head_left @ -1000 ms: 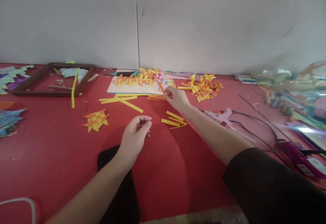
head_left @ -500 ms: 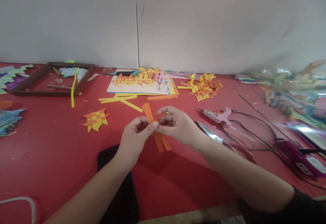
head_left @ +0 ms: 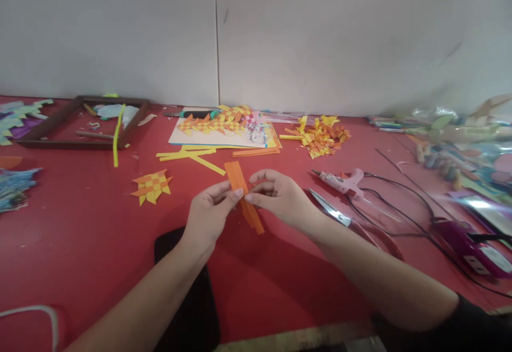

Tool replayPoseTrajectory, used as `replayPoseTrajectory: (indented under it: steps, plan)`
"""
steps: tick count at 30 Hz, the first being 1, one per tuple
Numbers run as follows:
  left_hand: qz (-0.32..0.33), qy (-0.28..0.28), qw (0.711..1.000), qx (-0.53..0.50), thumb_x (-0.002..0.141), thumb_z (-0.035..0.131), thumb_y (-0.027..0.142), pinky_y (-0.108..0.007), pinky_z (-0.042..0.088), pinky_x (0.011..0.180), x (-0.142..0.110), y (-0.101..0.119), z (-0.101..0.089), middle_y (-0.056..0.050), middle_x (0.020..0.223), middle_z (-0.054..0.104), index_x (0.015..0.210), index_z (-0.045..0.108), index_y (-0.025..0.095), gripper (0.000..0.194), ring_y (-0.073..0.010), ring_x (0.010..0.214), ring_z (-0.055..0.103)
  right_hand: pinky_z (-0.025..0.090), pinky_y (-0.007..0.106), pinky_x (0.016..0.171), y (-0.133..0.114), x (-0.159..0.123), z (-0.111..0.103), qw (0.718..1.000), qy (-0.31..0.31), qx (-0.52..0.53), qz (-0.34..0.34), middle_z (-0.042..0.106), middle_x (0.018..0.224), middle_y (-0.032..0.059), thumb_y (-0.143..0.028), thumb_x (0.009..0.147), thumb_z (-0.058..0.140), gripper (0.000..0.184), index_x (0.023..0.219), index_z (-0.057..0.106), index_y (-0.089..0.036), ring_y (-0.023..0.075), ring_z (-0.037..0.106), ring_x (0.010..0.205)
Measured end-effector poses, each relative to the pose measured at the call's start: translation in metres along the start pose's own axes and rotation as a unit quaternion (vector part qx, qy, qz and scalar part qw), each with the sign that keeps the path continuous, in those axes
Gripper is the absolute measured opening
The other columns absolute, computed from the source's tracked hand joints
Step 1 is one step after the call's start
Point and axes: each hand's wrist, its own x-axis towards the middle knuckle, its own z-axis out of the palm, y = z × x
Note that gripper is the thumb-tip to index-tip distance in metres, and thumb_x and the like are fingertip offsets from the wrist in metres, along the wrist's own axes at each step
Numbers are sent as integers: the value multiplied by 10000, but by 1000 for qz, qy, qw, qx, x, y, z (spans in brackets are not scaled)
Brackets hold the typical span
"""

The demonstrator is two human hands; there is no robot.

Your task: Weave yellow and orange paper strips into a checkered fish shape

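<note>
Both hands meet over the red table (head_left: 80, 234) and pinch a small bundle of orange paper strips (head_left: 237, 177). My left hand (head_left: 210, 216) grips the strips from the left with thumb and forefinger. From the right, my right hand (head_left: 280, 197) holds the same strips with its fingertips. The strips run slantwise, upper end toward the wall and lower end below the fingers. A woven orange-and-yellow paper star (head_left: 152, 186) lies to the left of my hands.
Scissors (head_left: 334, 213) and a pink glue gun (head_left: 344, 181) with cables lie to the right. A woven sheet (head_left: 220, 125), yellow strips (head_left: 192, 154) and a pile of offcuts (head_left: 320, 136) lie near the wall. A wooden frame (head_left: 80, 122) is far left, a black phone (head_left: 192, 309) near me.
My right hand came back from the far strips with orange strips and met my left hand. The strips now lie closer together in both hands.
</note>
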Motion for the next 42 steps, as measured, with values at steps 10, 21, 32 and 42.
replayPoseTrajectory:
  steps: [10, 21, 32, 42]
  plan:
    - [-16, -12, 1000, 6, 752, 814, 424, -322, 588, 763, -2, 2, 2, -74, 969, 776, 1179, 665, 166, 521, -212, 865, 726, 531, 275, 665, 0, 4, 1, 998, 12, -55, -10, 722, 785, -7, -327, 755, 718, 228, 882, 561, -223, 143, 681, 703]
    - [-44, 19, 998, 34, 709, 846, 358, -300, 596, 696, 2, 2, 1, -87, 936, 775, 1139, 618, 172, 521, -206, 787, 745, 488, 317, 808, -17, 61, -31, 902, 24, -416, -109, 718, 961, 92, -118, 899, 537, 124, 958, 637, -162, 205, 668, 918]
    - [-47, -33, 988, 143, 772, 782, 213, -368, 610, 782, -3, -3, 3, -131, 1103, 743, 1343, 414, 168, 681, -215, 796, 762, 558, 435, 904, -8, 111, -30, 808, -1, -581, -101, 612, 1264, 96, -360, 960, 603, 357, 1264, 583, -174, 221, 635, 1077]
    - [60, -16, 954, 293, 798, 723, 267, -527, 403, 1089, -9, -2, 1, -178, 1276, 665, 1469, 365, 164, 768, -334, 1263, 583, 515, 296, 797, 5, 119, -39, 878, 80, -459, -112, 751, 915, 54, -103, 877, 603, 347, 1217, 583, -170, 182, 698, 877]
